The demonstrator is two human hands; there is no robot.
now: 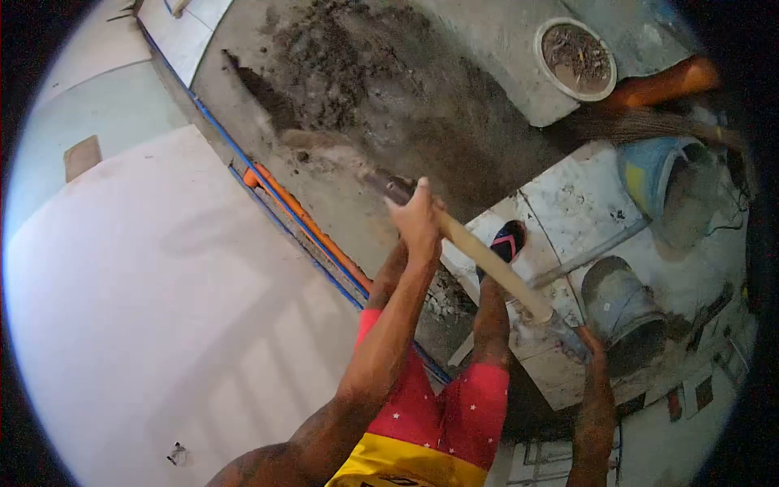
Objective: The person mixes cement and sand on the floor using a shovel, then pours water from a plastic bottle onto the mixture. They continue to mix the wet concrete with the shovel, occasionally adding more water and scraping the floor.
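Note:
A shovel with a pale wooden shaft (pixel 495 264) runs slantwise across the middle of the view. My left hand (pixel 418 223) is wrapped round the shaft near its dark lower socket. Further back, my right hand (pixel 592 342) is closed on the grey grip at the shaft's other end. Toward the upper left the shovel's blade end (pixel 324 152) is smeared by motion, against a heap of dark wet mortar (pixel 345 69) on the floor. Its exact contact with the mortar cannot be made out.
A round tub of brown debris (pixel 576 61) stands upper right, beside an orange pipe (pixel 673 84). A blue bucket (pixel 661 183) and a grey bucket (pixel 621 304) lie at the right on tiles. A white wall (pixel 162 268) with blue conduit (pixel 215 122) borders the left.

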